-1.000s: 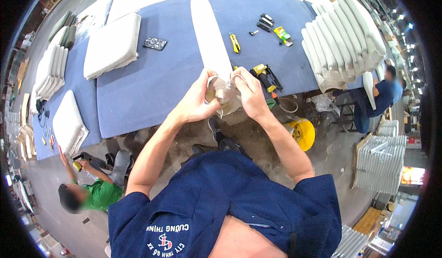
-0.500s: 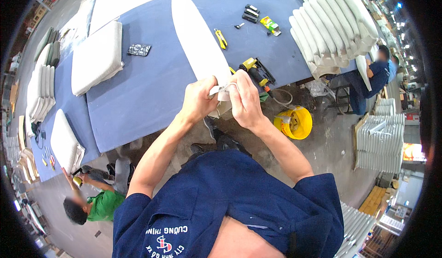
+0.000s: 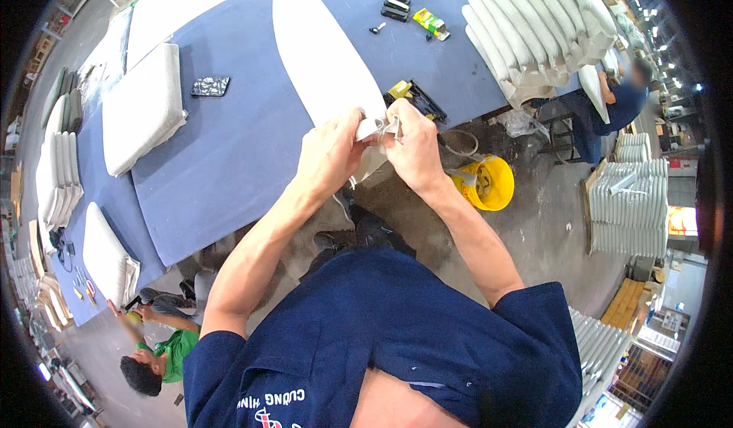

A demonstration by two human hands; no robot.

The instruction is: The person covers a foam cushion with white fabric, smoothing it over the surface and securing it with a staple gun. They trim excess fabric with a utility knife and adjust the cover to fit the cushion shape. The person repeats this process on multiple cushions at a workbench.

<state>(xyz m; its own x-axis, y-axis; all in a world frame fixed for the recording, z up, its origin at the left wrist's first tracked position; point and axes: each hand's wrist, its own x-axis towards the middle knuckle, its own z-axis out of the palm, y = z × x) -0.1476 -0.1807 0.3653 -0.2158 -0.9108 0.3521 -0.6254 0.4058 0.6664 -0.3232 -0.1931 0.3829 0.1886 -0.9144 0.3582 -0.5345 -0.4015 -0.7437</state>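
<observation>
A long white upholstered panel [image 3: 324, 42] with a rounded far end lies on the blue-covered table, its near end reaching my hands. At that end, loose pale fabric [image 3: 369, 129] is bunched between my fingers. My left hand [image 3: 330, 149] is closed on the fabric's left part. Close beside it, my right hand [image 3: 414, 144] pinches the fabric's right part, thumb and fingers together. Both hands are at the table's near edge. A yellow and black staple gun [image 3: 416, 100] lies just beyond my right hand, partly hidden by it.
White cushioned pieces are stacked at the table's right [image 3: 534, 35]; another pile [image 3: 145, 111] lies left. A black packet [image 3: 210, 86] and a green-yellow box [image 3: 431, 25] rest on the table. A yellow bucket [image 3: 492, 185] stands on the floor. Co-workers sit at left [image 3: 179, 348] and right [image 3: 622, 107].
My hands have shifted slightly, still gripping the fabric, and the right wrist has turned. The panel's right side has moved over the spot where yellow-handled pliers showed. The whole view has tilted a little.
</observation>
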